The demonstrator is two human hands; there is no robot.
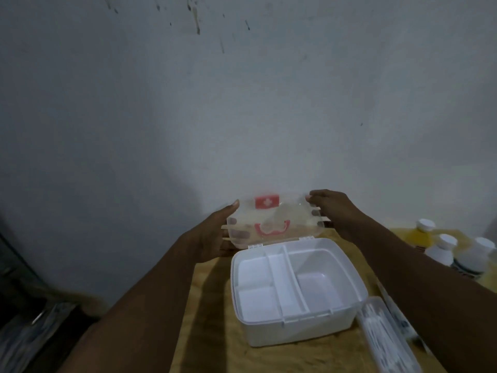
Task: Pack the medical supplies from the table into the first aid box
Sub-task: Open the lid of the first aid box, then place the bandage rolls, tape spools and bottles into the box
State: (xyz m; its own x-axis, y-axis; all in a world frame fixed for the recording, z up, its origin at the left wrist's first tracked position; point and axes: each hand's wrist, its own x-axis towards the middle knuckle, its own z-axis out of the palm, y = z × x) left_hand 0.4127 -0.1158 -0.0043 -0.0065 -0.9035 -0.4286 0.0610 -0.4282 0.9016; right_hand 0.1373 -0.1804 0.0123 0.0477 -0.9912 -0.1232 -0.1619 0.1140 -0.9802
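White plastic first aid box (298, 297) sits open on yellow-brown table (215, 319), inner divided tray bare. Clear hinged lid with red cross label (273, 222) stands upright at box's rear edge, near grey wall (242, 103). Left hand (215, 235) grips lid's left edge, right hand (332, 211) grips right edge – fingers showing through plastic. Supplies on table: clear case of white cotton swabs (387, 335) just right of box; white-capped bottles (457, 251) at far right, blurred.
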